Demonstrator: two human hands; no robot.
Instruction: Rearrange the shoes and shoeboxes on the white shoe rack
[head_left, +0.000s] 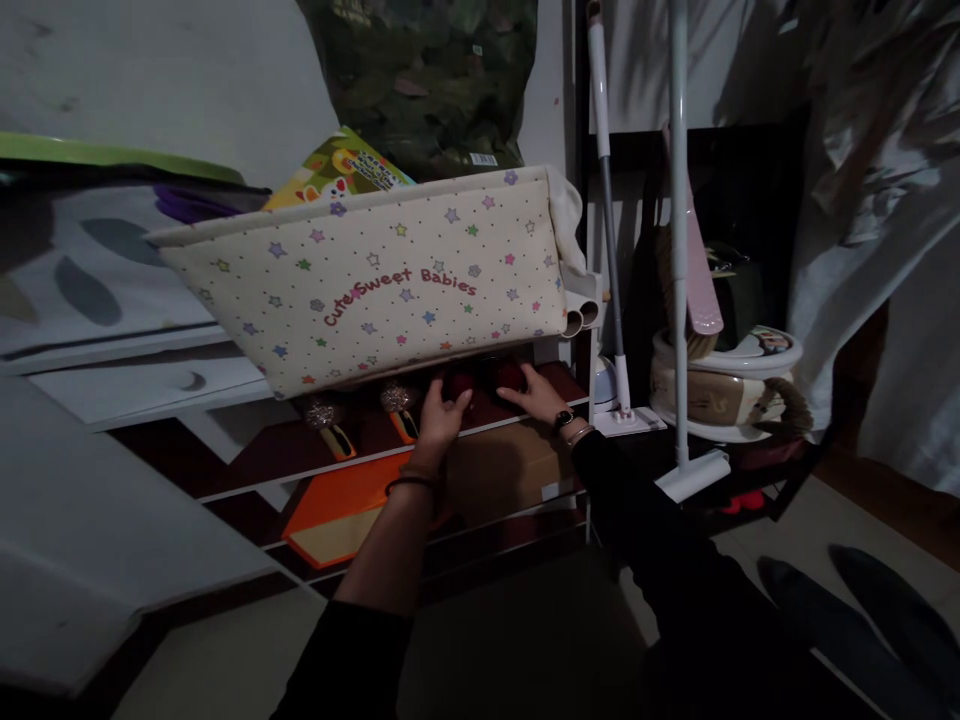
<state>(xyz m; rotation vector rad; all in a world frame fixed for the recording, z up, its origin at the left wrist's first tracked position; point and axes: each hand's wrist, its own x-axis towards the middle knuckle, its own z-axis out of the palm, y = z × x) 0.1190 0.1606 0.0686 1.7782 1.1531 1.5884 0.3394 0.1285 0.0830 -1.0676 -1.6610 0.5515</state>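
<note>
On the upper shelf of a dark red rack [262,450], under the overhanging storage box, both hands reach in. My left hand [441,420] has its thumb and fingers closed at a dark red shoe [459,382], mostly in shadow. Beside it, my right hand [536,393] grips a second dark red shoe [510,375], with part of its fingers hidden behind it. To the left stand two glittery shoes [322,412] with tan insoles. The cream fabric box [405,290], printed with stars and "Cute Sweet Babies", hangs low over the hands.
Below lie an orange box [330,510] and a brown cardboard box [510,465]. On the right stand a white-headed mop [694,475], a flat mop [626,420], a pink-handled brush [701,270] and a cream pot [720,390]. Dark slippers [885,610] lie on the floor.
</note>
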